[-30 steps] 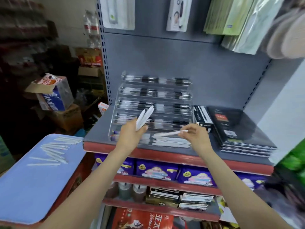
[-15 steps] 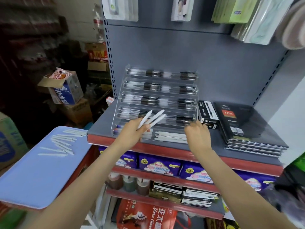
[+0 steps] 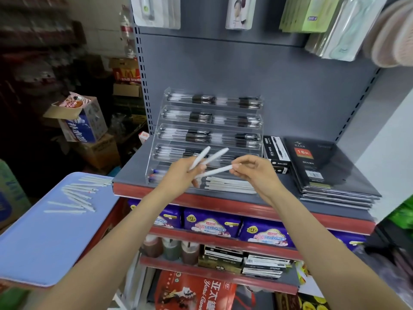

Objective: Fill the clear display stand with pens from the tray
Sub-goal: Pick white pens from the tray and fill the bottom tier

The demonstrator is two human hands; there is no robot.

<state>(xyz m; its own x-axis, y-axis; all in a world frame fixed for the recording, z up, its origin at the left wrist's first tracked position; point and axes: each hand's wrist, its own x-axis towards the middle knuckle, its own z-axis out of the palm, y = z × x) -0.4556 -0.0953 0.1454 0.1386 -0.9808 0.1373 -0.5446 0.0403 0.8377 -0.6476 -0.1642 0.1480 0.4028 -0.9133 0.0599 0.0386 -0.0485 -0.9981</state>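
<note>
— What's going on over at the clear display stand?

— The left hand is right in front of its lowest tier, fingers curled round a small fan of white pens that stick up and to the right. The right hand is beside it, pinching the end of one more white pen between thumb and fingertips; that pen's other end reaches to the left hand's fingers.

— Is the stand filled?

— The upper tiers hold dark-and-clear pens lying sideways. In the bottom tier, just below the hands, a row of white pens lies flat.

— And the tray?

— The blue tray sits left of the stand, lower down, with loose white pens scattered at its far end.

— Anything else nearby?

— Right of the stand, touching it, a black pen box, then a stack of black diaries. All of it rests on the grey shelf with a red front edge.
</note>
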